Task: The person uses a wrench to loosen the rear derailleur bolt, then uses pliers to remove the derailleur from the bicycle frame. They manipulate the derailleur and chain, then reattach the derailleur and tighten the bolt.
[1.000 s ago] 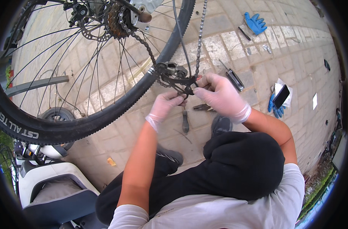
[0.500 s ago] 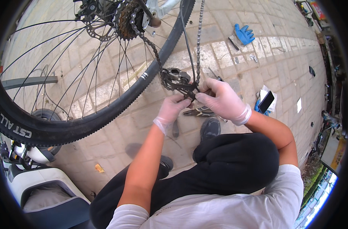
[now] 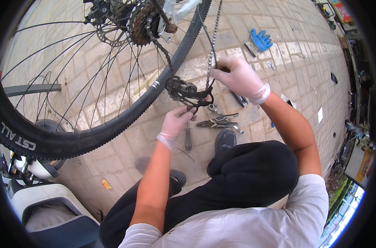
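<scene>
A black rear derailleur (image 3: 187,93) hangs beside the rear wheel's tyre (image 3: 161,78), with the bicycle chain (image 3: 167,55) running through it from the rusty sprockets (image 3: 142,25). My left hand (image 3: 174,126), in a thin clear glove, pinches the lower end of the derailleur. Gloved the same way, my right hand (image 3: 239,79) is higher up, its thumb and finger closed on the chain's upright run beside a thin black cable (image 3: 205,31). The fingertips partly cover the chain and cable there.
Pliers (image 3: 217,120), a wrench (image 3: 214,108) and a screwdriver (image 3: 188,139) lie on the paving near my shoes. A blue work glove (image 3: 261,40) lies farther off. A white-and-grey scooter part (image 3: 51,206) stands at the lower left.
My right hand has moved up from the derailleur to the chain's upright run. My left hand has shifted slightly down and left, with the derailleur tilting a little.
</scene>
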The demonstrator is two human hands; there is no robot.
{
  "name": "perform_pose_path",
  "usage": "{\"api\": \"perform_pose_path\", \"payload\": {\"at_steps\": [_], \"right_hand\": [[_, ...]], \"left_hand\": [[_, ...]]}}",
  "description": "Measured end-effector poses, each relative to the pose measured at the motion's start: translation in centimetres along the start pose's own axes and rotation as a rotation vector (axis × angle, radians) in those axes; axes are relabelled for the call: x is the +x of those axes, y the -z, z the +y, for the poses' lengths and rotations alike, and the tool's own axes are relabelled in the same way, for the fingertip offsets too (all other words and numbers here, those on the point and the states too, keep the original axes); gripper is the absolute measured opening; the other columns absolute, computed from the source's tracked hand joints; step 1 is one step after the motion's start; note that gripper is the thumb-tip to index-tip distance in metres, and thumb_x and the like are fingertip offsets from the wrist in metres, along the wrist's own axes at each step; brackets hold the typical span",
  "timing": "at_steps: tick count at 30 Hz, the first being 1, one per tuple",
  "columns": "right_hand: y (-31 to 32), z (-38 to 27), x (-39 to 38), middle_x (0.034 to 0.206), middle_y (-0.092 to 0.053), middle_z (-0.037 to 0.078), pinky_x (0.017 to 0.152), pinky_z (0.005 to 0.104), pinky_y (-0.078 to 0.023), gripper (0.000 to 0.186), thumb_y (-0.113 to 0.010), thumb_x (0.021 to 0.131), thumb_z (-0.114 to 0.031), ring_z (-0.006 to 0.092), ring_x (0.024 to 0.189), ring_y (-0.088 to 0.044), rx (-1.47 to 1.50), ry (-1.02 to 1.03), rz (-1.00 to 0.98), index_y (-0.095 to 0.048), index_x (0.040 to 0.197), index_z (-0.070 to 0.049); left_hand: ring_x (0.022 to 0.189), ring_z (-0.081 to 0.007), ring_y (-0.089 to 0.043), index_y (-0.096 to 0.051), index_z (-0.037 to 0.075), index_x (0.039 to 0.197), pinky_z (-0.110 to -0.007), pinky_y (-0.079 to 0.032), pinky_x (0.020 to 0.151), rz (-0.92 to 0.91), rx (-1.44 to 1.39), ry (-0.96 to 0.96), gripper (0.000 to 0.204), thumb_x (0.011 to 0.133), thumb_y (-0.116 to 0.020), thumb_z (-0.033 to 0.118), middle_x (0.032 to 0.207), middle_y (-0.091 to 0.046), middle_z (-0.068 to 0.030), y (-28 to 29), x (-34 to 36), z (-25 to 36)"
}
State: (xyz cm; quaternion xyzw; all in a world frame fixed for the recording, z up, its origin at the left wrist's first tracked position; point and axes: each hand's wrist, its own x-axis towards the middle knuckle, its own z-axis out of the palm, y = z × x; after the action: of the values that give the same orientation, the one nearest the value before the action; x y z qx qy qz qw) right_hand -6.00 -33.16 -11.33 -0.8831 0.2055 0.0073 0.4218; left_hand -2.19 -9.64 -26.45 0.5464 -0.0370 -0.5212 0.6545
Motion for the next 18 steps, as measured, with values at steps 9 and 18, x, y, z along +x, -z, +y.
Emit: {"api": "perform_pose_path", "payload": {"at_steps": [9,18], "right_hand": [[-1.1,-0.6,1.1,0.075,-0.062,0.018,0.065,0.0388,-0.047,0.021,-0.068,0.085,-0.021,0.0329,0.069,-0.06,-0.217,0.16,-0.023,-0.069,0.087,0.0],[-2.3,-5.0,3.0,0.069,-0.062,0.02,0.065,0.0438,-0.05,0.029,-0.067,0.085,-0.026,0.0386,0.068,-0.062,-0.07,0.195,-0.097,-0.063,0.076,0.001]], "left_hand": [[0.082,-0.0148,-0.066,-0.068,-0.006,0.102,-0.028,-0.052,0.079,0.053,0.268,-0.047,0.018,0.091,-0.065,0.009,0.089,-0.07,-0.008,1.6,0.7,1.1],[0.097,-0.0207,-0.064,-0.058,-0.002,0.112,-0.04,-0.053,0.091,-0.025,-0.396,-0.029,0.024,0.094,-0.064,0.013,0.105,-0.064,-0.01,-0.7,1.7,-1.1]]}}
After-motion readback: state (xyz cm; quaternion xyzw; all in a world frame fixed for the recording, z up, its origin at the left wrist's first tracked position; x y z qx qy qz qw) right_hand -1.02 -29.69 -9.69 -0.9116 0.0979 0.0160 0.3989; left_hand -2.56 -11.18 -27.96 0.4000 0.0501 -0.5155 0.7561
